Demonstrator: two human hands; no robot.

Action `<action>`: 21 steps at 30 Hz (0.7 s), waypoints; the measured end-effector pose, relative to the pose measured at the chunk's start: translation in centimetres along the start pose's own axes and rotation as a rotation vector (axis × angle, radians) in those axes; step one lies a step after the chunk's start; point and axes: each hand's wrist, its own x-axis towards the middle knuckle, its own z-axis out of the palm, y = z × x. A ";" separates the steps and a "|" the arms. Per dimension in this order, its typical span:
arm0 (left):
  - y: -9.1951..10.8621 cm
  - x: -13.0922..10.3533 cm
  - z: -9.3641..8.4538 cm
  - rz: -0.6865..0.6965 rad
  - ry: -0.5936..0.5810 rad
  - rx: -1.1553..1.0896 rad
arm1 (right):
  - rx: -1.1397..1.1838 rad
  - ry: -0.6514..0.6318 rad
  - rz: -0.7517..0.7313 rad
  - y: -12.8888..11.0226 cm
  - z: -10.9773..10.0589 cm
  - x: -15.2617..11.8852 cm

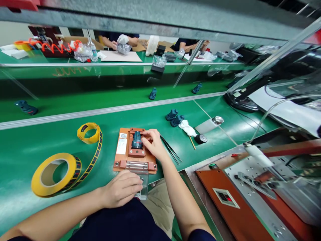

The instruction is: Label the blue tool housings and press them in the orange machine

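A brown fixture [125, 152] with a white label lies on the green table, and a dark teal part [137, 140] with red lettering sits in its recess. My right hand [154, 144] touches the part's right side with bent fingers; its grip cannot be made out. My left hand [123, 189] rests over the clear plastic lid [143, 190] hinged at the fixture's front edge, fingers close together. Whether those fingers grip the lid is unclear. Black tweezers [172, 150] lie just right of the fixture.
Two yellow label rolls [41, 174] joined by a strip lie left. Two teal parts [177, 120], a white cloth [187, 128], a white bottle [207, 125] and a black round item [201, 139] stand right. A machine [250, 187] fills the lower right. Co-workers' hands [122, 39] show behind.
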 end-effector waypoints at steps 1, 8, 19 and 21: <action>0.1 0.4 -0.2 0.004 0.043 -0.003 | -0.043 -0.013 0.013 -0.6 0.0 0.1; -2.2 7.7 -3.4 -0.520 0.513 0.066 | -0.123 -0.027 0.071 -5.2 -1.1 -1.0; -3.8 14.5 -4.5 -0.792 0.544 -1.110 | 0.679 0.035 0.161 -8.2 -4.1 -4.5; -3.4 14.7 -4.1 -0.780 0.531 -1.128 | 0.829 0.029 0.245 -8.0 -3.4 -4.6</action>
